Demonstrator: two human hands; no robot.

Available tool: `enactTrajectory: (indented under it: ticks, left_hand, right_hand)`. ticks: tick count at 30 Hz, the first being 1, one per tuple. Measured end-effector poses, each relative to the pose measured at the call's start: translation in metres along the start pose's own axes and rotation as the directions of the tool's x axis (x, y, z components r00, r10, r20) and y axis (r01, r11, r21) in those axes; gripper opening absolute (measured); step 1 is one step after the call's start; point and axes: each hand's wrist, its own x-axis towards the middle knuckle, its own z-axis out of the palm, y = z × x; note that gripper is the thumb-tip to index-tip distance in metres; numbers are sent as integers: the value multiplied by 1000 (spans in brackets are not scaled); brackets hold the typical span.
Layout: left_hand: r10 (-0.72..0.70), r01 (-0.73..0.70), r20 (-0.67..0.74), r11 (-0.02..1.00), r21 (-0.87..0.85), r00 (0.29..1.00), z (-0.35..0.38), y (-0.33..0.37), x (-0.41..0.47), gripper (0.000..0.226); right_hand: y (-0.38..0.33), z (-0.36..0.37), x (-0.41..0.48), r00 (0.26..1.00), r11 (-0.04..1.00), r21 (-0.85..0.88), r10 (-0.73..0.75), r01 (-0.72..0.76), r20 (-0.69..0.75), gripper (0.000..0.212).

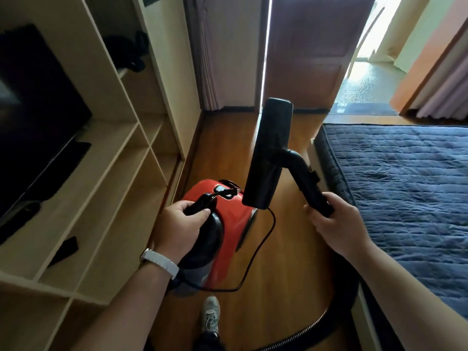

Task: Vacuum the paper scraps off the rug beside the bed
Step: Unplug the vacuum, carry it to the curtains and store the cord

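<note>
Vacuum canister [229, 231] off the wood floor [225, 140] beside the bed [405, 188], carried by left hand [178, 230], fingers curled round its handle. Grips the nozzle tube [312, 184] with right hand [338, 225], head lifted, probably for carrying. Shows no rug or scraps.

Wht wristband [162, 262], wht sneaker [212, 315]

I count one red vacuum [229, 234], one floor nozzle [269, 153], one hose [311, 329] and one cord [254, 258]. There is one bed [405, 178], one television [33, 117] and one shoe [212, 315] at lower centre. My left hand [177, 229] and right hand [339, 224] make two.
</note>
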Motion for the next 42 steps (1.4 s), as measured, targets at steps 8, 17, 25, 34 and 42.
enactTrajectory:
  ticks: [8,17,25,34,42]
  left_hand:
    - [54,-56,159,998,7,986,-11,-5,151,7]
    - [104,-108,163,994,16,981,-15,5,278,11]
    - [89,-99,207,994,36,974,33,27,369,10]
    - [111,-126,254,991,43,961,115,81,486,10]
    - [158,-176,245,983,54,957,180,140,578,10]
  right_hand:
    - [-59,75,94,996,994,-96,43,-51,-81,17]
    - [-84,107,167,982,985,-129,90,-113,-167,13]
    - [-66,125,254,969,986,-65,136,-153,-207,10]
    - [-40,126,411,965,985,52,171,-164,-197,10]
    - [-28,94,529,961,984,67,173,-163,-214,10]
